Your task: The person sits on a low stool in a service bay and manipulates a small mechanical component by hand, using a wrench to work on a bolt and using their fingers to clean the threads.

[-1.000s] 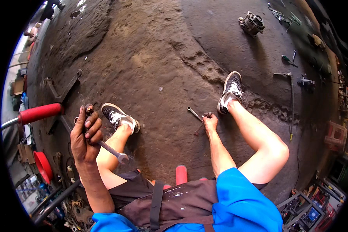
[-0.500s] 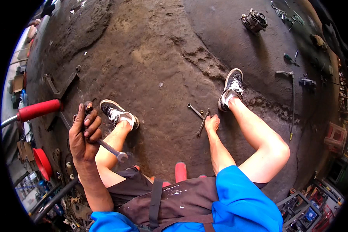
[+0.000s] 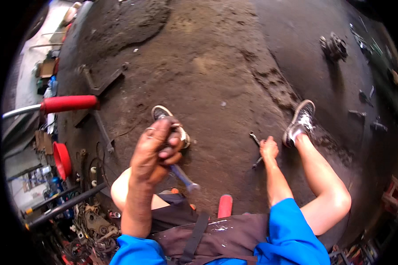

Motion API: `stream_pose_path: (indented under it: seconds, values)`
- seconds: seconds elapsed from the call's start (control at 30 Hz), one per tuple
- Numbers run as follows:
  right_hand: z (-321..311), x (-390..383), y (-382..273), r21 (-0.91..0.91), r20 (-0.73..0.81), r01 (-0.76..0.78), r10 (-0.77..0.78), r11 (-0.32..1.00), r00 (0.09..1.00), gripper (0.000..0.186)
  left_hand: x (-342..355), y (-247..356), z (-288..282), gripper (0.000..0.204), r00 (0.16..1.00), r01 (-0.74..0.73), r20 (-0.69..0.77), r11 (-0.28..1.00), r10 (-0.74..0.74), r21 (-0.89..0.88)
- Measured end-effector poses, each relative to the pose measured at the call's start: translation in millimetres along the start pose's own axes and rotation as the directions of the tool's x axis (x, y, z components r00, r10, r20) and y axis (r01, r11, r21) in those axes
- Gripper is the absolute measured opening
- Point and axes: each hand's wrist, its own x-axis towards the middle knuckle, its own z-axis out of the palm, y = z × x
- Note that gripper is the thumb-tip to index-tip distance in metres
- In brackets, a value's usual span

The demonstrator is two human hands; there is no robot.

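Note:
My left hand (image 3: 152, 152) is raised over my left foot, its fingers closed round a combination wrench (image 3: 183, 176). The open-jaw end sticks out below my fist, slightly blurred. A small dark part (image 3: 174, 126) shows at my fingertips; its kind is unclear. Down on the floor, beside my right shoe (image 3: 301, 120), my right hand (image 3: 269, 149) has its fingers bent over wrenches. One wrench end (image 3: 253, 136) shows above the fingers and another end (image 3: 256, 165) below them. My hand covers their middles.
At left are a red-padded bar (image 3: 70, 103), a metal bracket (image 3: 102, 86) and a red bowl (image 3: 62, 161), with a heap of parts (image 3: 95, 225) below. An alternator (image 3: 334, 47) lies far right, near scattered tools (image 3: 361, 42). A red cylindrical thing (image 3: 225, 206) is between my legs.
The view has swung left, so the floor appears shifted right. My left hand has moved right with the wrench. My right hand has closed over the wrenches on the floor.

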Motion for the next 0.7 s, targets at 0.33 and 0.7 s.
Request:
stream_pose_path:
  seconds: [0.33,0.7]
  values:
    - [-247.6,-104.3,-174.8,0.348,-0.202,0.783,-0.774,0.516,0.600,0.029,-6.5,-9.1,25.4,0.019,0.974,-0.180,0.161,0.978,0.162,0.106]
    - [-278.4,-229.1,-129.0,0.588,-0.342,0.731,-0.713,0.346,0.612,0.027,-6.1,-33.0,49.6,0.022,0.966,-0.219,0.174,0.964,0.192,0.153]
